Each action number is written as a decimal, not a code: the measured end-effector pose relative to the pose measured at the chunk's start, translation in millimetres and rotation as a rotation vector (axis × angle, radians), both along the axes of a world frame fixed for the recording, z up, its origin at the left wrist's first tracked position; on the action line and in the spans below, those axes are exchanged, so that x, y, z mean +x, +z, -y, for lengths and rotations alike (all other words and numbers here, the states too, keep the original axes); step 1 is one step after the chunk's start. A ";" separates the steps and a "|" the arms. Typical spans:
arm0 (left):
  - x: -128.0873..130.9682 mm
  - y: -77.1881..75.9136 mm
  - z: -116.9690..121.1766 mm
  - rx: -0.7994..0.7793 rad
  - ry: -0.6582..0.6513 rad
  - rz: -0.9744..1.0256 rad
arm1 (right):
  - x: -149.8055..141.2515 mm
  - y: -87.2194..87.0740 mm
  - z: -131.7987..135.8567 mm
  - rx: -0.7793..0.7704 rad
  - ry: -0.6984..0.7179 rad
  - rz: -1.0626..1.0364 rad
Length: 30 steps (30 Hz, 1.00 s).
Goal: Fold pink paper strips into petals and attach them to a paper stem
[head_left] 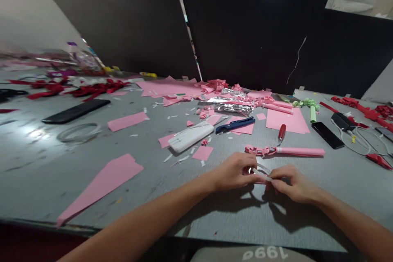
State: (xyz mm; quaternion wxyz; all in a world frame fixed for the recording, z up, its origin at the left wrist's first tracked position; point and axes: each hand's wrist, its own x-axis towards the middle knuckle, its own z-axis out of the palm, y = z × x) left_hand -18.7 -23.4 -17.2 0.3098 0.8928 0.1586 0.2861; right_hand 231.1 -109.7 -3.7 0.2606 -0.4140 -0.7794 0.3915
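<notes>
The left hand (238,172) and right hand (293,182) pinch a pale strip (263,175), perhaps tape; likely light, flexible, easily creased, best held by its ends.

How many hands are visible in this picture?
2: the left hand and the right hand, close together above the table, with a white strip between them. No others show.
</notes>
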 end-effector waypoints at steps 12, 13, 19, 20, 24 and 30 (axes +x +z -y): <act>-1.1 20.0 9.8 -0.097 0.211 0.169 | -3.6 -5.3 -0.4 0.073 -0.078 -0.040; 0.0 18.4 10.9 -0.045 0.248 0.192 | -4.1 -6.7 -0.3 0.101 -0.095 -0.019; 7.9 2.6 18.3 0.183 0.184 0.231 | -7.7 -15.0 3.3 0.357 -0.203 0.179; 9.4 0.5 19.9 0.210 0.180 0.228 | -8.5 -16.2 4.0 0.382 -0.211 0.207; 14.9 -3.4 26.3 0.321 0.204 0.270 | -10.4 -19.7 6.0 0.435 -0.228 0.281; 21.9 0.0 28.9 0.232 0.196 0.274 | -9.1 -26.5 5.4 0.541 -0.277 0.397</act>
